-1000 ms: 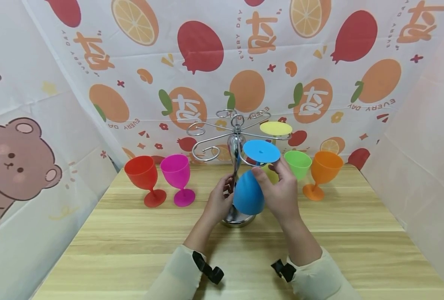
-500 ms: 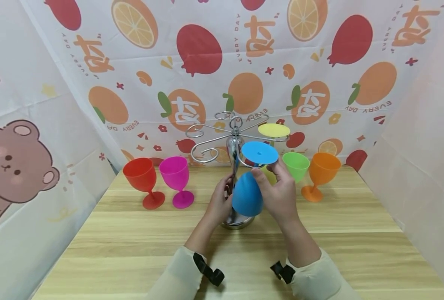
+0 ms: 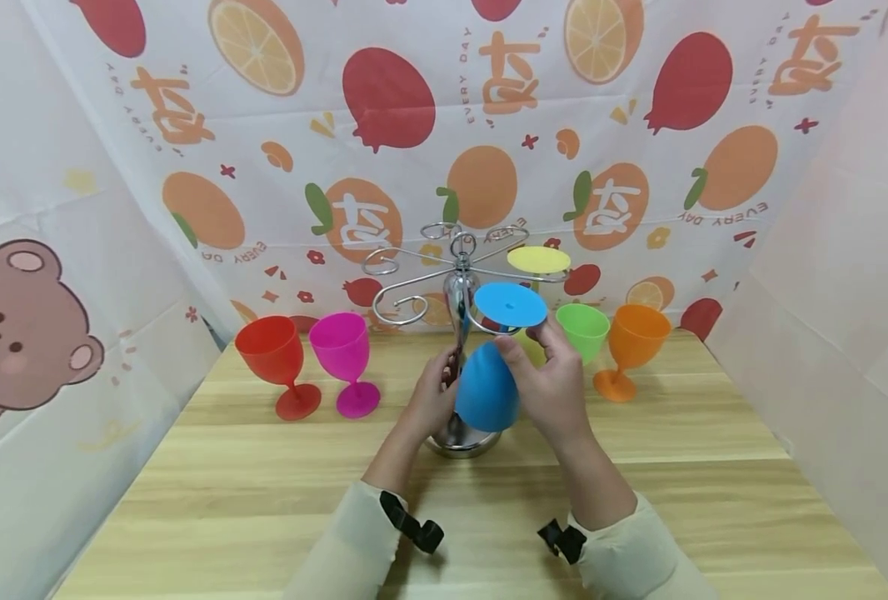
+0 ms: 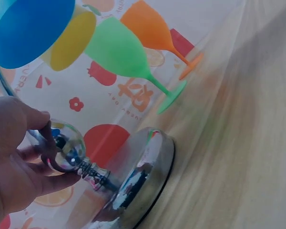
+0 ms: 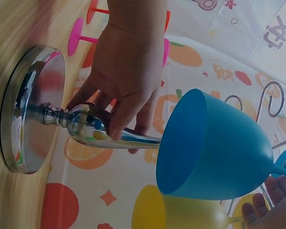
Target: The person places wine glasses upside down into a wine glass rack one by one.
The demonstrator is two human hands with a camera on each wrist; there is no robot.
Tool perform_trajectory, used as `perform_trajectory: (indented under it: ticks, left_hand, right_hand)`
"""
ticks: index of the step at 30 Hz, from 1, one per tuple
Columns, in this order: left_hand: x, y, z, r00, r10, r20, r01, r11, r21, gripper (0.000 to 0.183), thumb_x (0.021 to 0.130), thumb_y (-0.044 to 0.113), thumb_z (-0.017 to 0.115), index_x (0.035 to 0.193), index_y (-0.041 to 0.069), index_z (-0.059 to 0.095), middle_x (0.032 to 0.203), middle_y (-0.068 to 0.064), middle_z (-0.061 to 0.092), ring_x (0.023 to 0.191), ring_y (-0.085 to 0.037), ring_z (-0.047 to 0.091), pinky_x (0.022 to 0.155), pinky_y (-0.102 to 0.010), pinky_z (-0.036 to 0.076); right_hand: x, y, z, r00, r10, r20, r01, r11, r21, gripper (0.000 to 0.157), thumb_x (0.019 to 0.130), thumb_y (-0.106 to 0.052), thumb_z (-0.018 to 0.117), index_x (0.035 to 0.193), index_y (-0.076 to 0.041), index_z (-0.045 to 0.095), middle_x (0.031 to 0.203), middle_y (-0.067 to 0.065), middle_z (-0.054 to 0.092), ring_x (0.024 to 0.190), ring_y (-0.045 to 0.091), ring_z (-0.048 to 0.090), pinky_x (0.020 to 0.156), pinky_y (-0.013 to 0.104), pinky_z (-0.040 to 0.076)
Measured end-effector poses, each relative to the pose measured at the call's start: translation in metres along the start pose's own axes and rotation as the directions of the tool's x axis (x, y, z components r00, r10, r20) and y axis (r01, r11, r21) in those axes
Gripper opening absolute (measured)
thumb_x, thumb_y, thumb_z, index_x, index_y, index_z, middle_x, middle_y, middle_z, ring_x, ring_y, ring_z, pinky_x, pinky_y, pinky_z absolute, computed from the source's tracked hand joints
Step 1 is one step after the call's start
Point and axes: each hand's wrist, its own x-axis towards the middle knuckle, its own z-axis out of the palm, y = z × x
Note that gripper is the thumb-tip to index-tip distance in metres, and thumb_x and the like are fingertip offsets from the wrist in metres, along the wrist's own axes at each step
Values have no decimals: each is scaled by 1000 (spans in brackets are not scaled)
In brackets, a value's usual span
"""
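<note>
A chrome goblet rack (image 3: 460, 292) with curled wire arms stands mid-table. My left hand (image 3: 431, 398) grips its post low down; in the left wrist view, thumb and fingers (image 4: 62, 181) wrap the bulging metal. Upside down on the front right arm hangs a blue goblet (image 3: 489, 387), its round foot above the wire loop. Between thumb and fingers, my right hand (image 3: 556, 387) holds this goblet near its stem; the fingers are partly hidden behind it. Behind it another inverted goblet, yellow (image 3: 539, 260), hangs from the neighbouring arm, its bowl mostly covered by my right hand.
Red (image 3: 271, 354) and magenta (image 3: 342, 350) goblets stand upright left of the rack. Green (image 3: 582, 329) and orange (image 3: 635, 337) ones stand at the right. A fruit-print cloth (image 3: 384, 100) hangs behind the wooden table (image 3: 264, 508).
The head view has turned slightly to the right, so everything appears a little further left. Both hands keep their hold, and the blue goblet stays at the same wire arm.
</note>
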Motion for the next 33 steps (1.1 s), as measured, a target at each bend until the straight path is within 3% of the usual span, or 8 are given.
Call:
perform_trajectory:
  ticks: [5,11,27,33]
  left_hand:
    - [2,4,-3,1000,24,-21,-24,1000,4,37,98,5,56,134,10,52,114,-16,52,99,-28,54,87,-42,48]
    - [-1,5,-2,998,-1,-64,2,1000,5,41,97,0,55,138,7,50,121,-18,52,109,-34,58,95,-48,51]
    - [-7,3,5,990,25,-139,-32,998,-45,44,93,-2,61,135,5,52,118,-19,58,104,-32,59,95,-47,50]
    - [-11,3,5,990,10,-144,-16,999,-38,43,94,0,61,136,6,52,119,-18,56,105,-32,59,97,-45,50]
  right_hand:
    - [4,0,0,1000,-7,11,7,1000,9,45,93,-37,66,128,-10,63,135,2,58,123,19,55,102,49,49]
    - [5,0,-1,1000,15,24,-15,1000,-2,44,94,-35,65,131,-12,62,138,2,57,127,19,53,103,51,48]
    - [6,12,-17,999,50,17,-50,999,16,41,99,-33,57,133,-11,60,134,3,59,126,22,54,100,49,50]
    - [10,16,-24,999,47,23,-48,998,45,42,101,-30,54,137,-10,57,132,4,60,126,24,55,101,39,50]
